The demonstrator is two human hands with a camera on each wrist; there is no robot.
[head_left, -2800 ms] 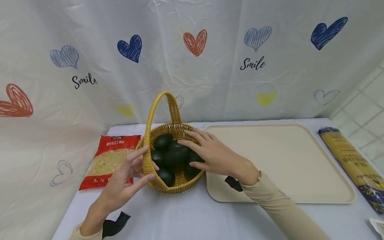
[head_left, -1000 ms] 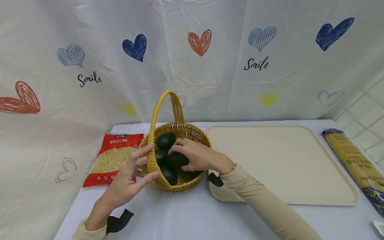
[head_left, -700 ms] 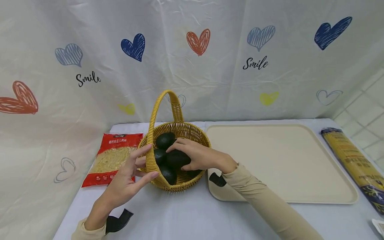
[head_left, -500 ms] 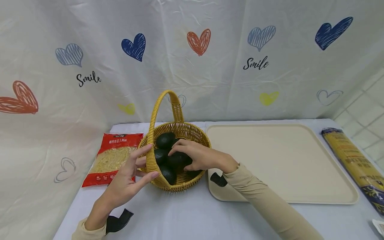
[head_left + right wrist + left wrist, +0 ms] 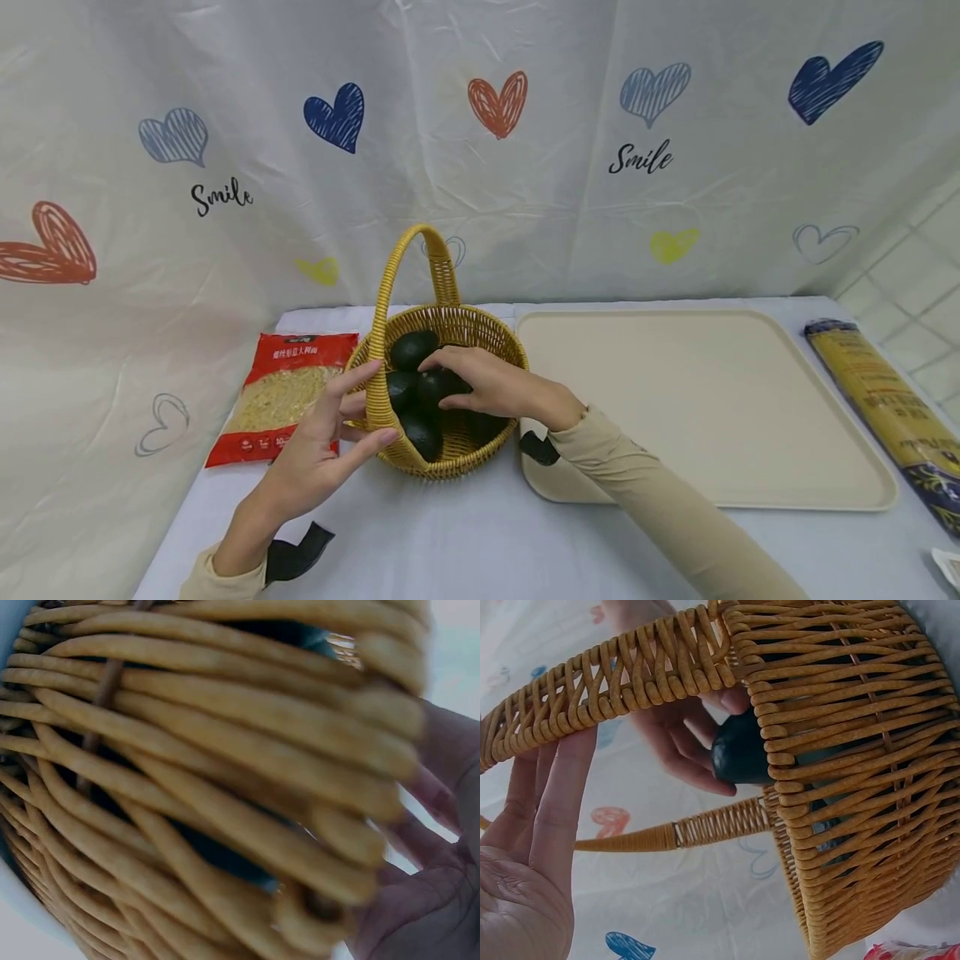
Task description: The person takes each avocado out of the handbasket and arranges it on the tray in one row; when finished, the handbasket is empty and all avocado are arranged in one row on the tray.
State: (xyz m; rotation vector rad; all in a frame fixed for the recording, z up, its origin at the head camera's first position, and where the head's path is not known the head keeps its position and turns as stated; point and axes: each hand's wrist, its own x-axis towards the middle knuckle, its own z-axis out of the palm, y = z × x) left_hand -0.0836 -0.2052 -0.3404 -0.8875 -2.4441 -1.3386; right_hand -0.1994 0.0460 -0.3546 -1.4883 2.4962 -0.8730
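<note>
A yellow wicker basket point(image 5: 487, 329) with a tall arched handle point(image 5: 386, 283) holds several dark green avocados point(image 5: 414, 350). My left hand point(image 5: 311, 462) is at the handle's near foot in the head view, thumb by the rim. In the left wrist view its long fingers point(image 5: 559, 802) lie straight against the handle. Reaching in over the basket's right side, my right hand point(image 5: 487, 383) grips one avocado point(image 5: 438, 387) between fingers and thumb. From the left wrist, that avocado point(image 5: 741, 754) shows above the rim. Basket weave hides much of the right hand in its own wrist view.
A red bag of pasta point(image 5: 281, 400) lies left of the basket. To the right is a beige tray point(image 5: 705, 408), close to the basket, and beyond it a long yellow pack point(image 5: 885, 408). A heart-printed curtain point(image 5: 570, 167) hangs behind the table.
My right hand has moved left and down from over the basket, closed on an avocado and raised it slightly. More of the avocado beneath it shows. The left hand has stayed at the handle.
</note>
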